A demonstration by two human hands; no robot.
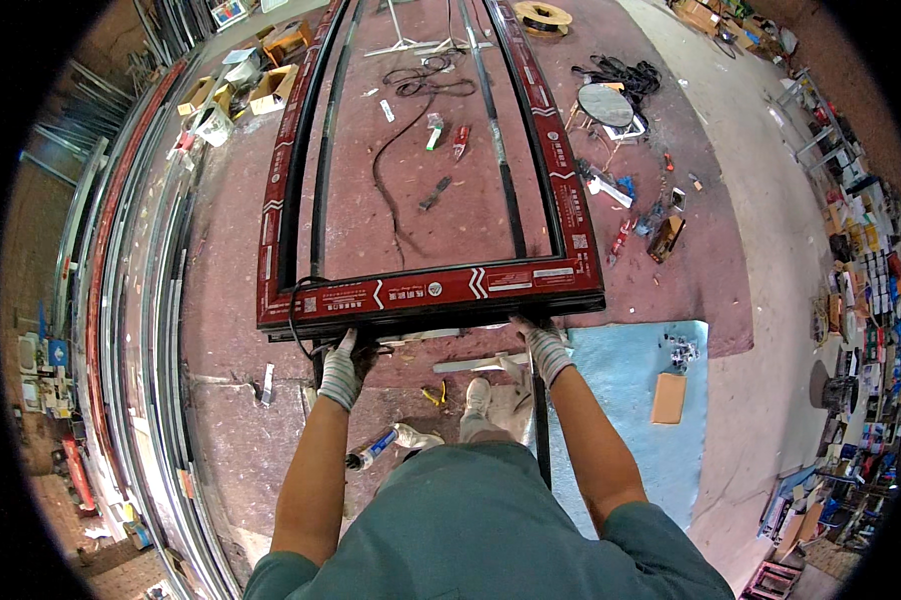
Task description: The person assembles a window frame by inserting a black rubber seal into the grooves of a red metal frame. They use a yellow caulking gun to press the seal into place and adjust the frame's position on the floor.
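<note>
Head view, looking down over the person's chest to a workshop floor. Both gloved hands grip the near rail of a large red-and-black frame (431, 290) that lies raised above the floor and runs away from the person toward the top of the picture. The left hand (346, 365) is clenched on the underside of the rail near its left corner; the right hand (546, 348) is clenched on the same rail near its right corner. The 2 hands are well apart, with most of the rail between them. A black cable (296, 310) loops over the rail just beside the left hand. Inside the frame's opening, on the floor, lie a second cable (396, 150) and a red tool (461, 140). Below the rail stand the person's shoes (478, 397), with yellow pliers (434, 396) beside them and a sealant tube (371, 450) near the left forearm. A blue sheet (621, 400) lies to the right, bearing a cardboard piece (669, 398). Long metal profiles (131, 300) are stacked along the left.
</note>
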